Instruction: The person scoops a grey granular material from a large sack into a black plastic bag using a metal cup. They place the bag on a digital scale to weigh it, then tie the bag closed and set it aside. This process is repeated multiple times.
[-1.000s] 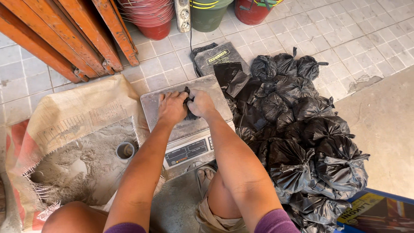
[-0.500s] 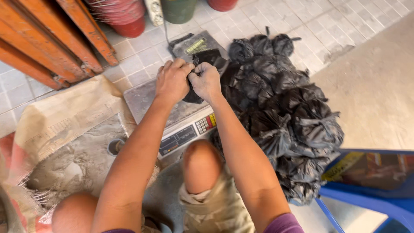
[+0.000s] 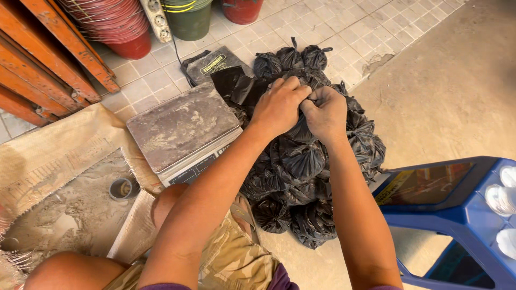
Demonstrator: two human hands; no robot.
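My left hand (image 3: 279, 107) and right hand (image 3: 325, 111) meet knuckle to knuckle over the pile of tied black bags (image 3: 301, 166), at about one o'clock from my knee (image 3: 166, 201). All my fingers are curled in and pinched on the gathered neck of one small black bag (image 3: 302, 131), which hangs just under them and rests against the heap. At nine o'clock from my hands sits the dusty grey scale (image 3: 180, 129), its platform bare, touching the pile's edge. At seven o'clock from it lies the open sack of grey powder (image 3: 64, 209) with a small round cup (image 3: 122, 189) in it. Red buckets (image 3: 115, 27) stand at eleven o'clock, a blue stool (image 3: 457, 215) at four o'clock
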